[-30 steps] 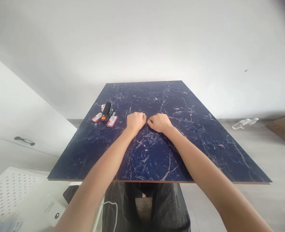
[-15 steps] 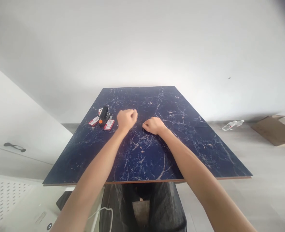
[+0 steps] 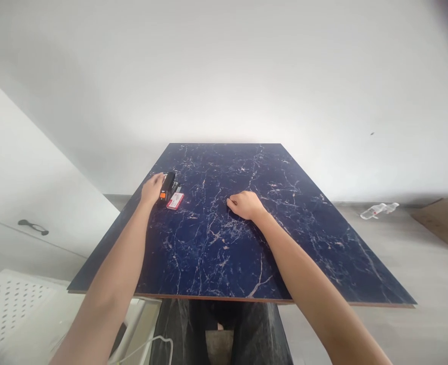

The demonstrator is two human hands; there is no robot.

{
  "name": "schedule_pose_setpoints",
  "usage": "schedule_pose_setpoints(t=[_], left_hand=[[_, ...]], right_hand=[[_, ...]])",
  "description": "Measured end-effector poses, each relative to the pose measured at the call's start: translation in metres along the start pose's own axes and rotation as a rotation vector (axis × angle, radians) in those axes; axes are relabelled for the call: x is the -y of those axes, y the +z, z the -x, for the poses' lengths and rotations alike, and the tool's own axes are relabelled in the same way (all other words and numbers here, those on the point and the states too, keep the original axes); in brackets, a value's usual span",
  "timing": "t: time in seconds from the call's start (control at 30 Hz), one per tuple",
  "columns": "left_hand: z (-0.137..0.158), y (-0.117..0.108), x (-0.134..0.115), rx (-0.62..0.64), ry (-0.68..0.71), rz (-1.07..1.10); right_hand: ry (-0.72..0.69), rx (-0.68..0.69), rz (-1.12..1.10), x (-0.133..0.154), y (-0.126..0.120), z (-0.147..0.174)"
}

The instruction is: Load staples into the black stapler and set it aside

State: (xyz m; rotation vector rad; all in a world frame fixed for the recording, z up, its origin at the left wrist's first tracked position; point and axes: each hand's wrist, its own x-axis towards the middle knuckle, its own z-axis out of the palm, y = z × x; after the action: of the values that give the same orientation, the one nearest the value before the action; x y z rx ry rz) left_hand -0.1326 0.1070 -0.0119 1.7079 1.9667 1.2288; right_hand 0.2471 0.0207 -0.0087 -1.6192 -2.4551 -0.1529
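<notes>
My left hand [image 3: 152,189] is at the left part of the blue table, close against the left side of a black stapler-like tool [image 3: 168,185] with an orange end. Its fingers bend forward and down. Their tips are hidden, so I cannot tell whether they grip anything. A small red and white box [image 3: 175,201] lies just right of the tool's near end. My right hand [image 3: 246,205] rests as a loose fist near the middle of the table, thumb against the curled fingers, with nothing visible in it.
The dark blue marble-patterned tabletop [image 3: 216,253] reaches to the white wall. A white cabinet with a dark handle [image 3: 33,226] stands at the left. On the floor at the right lie clear plastic bottles [image 3: 378,210] and a cardboard box [image 3: 442,223].
My left hand has moved left from the table's middle to the black tool, now covering where another red and white box lay. My right hand stays on the table; the view has shifted slightly.
</notes>
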Motion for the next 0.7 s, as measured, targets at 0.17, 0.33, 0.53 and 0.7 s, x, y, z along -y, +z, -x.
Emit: schedule_pose_setpoints(t=[0.17,0.33,0.53,0.7], left_hand=[[0.004,0.012,-0.013,0.139,0.025,0.057],[0.044,0.039,-0.060,0.384,0.165,0.130],[0.105,0.054,-0.126,0.700,0.457,0.112],[0.118,0.048,-0.127,0.691,0.680,0.065]], right_hand=[[0.010,-0.128,-0.086,-0.004,0.006,0.000],[0.085,-0.255,-0.224,-0.008,0.007,0.000],[0.256,-0.422,-0.449,-0.024,0.000,0.004],[0.184,-0.295,-0.515,-0.035,-0.008,0.011]])
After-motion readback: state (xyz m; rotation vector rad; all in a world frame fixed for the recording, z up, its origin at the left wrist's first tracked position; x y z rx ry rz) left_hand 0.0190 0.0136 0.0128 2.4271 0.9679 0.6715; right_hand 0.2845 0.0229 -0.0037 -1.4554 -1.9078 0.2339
